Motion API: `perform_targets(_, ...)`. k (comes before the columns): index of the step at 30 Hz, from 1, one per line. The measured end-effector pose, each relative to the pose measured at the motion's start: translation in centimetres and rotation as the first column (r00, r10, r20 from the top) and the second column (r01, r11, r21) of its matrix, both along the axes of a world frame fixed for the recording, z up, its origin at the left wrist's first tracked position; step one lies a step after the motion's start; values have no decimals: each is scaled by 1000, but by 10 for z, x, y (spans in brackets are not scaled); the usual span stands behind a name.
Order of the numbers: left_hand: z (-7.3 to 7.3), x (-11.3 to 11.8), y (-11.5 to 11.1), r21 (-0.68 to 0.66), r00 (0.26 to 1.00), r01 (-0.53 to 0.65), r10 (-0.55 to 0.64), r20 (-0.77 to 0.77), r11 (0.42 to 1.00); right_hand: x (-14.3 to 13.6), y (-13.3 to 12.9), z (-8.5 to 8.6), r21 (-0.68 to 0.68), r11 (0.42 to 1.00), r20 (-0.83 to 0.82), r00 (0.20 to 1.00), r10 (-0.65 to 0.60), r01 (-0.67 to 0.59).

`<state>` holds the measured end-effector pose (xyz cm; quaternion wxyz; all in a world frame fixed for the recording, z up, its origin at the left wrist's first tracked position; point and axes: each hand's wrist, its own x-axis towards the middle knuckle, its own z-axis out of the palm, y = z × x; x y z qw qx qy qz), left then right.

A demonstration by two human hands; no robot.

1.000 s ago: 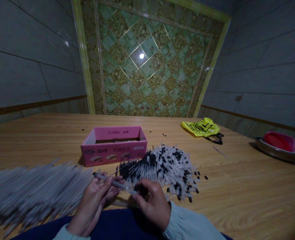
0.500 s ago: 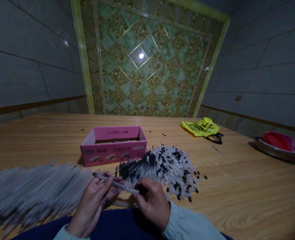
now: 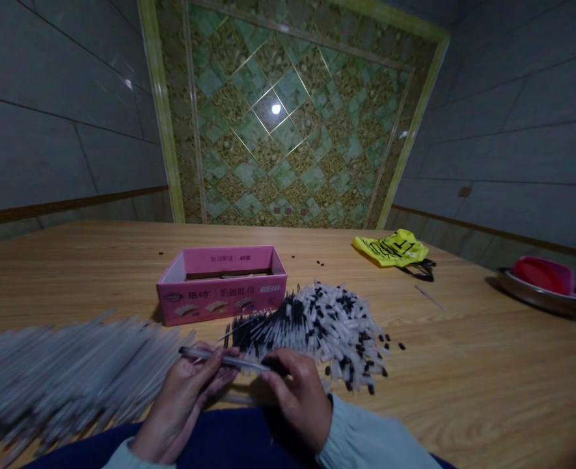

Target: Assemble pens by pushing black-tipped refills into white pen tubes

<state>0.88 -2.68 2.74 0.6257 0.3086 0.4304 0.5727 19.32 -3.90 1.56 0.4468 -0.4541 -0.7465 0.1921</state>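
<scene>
A slim pen [image 3: 229,359] with a clear barrel and a dark left end lies across my two hands, nearly level. My left hand [image 3: 190,384] holds its middle between thumb and fingers. At its right end, my right hand [image 3: 295,391] pinches the pen with thumb and forefinger. Just beyond my hands is a heap of pen parts: dark thin refills [image 3: 263,329] on the left, and clear caps with black bits [image 3: 341,326] on the right. A thick pile of clear pen barrels [image 3: 73,371] lies to the left of my left hand.
Behind the heap stands an open pink box [image 3: 219,303] with printed lettering. A yellow plastic bag [image 3: 392,248] lies at the back right, with a black-handled item [image 3: 419,269] beside it. One thin stick [image 3: 429,297] lies nearby. A metal basin [image 3: 536,296] holding a red container sits far right.
The pen has tilted slightly closer to level, its right end a little higher. Both hands have otherwise stayed in nearly the same place.
</scene>
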Motion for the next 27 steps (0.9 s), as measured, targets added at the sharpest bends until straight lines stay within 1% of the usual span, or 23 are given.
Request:
perform_targets(2, -2, -1, 1, 2, 1000, 14, -14, -8, 1000, 1, 0, 0, 14, 1000, 19, 1000, 4, -5)
perform_targets(6, -6, -3, 2, 4, 1000, 19, -19, -17, 1000, 2, 1, 1, 28, 998, 73, 996, 51, -54)
perform_targets(10, -5, -3, 1, -8, 1000, 8, -9, -13, 1000, 1, 2, 2, 33, 997, 47, 996, 73, -75)
perform_targets(14, 0, -1, -2, -26, 1000, 26, -27, -13, 999, 1, 1, 4, 25, 998, 14, 998, 55, -55)
perform_targets(18, 0, 2, -3, -19, 1000, 21, -21, -10, 1000, 0, 1, 5, -17, 1000, -6, 1000, -3, 3)
perform_targets(23, -1, 3, -4, -1, 1000, 25, -25, -1, 1000, -1, 3, 5, -78, 996, -116, 992, -46, 37)
perform_targets(27, 6, 6, -6, 4, 1000, -6, 6, 5, 1000, -2, 3, 7, -130, 991, -211, 975, -67, 40)
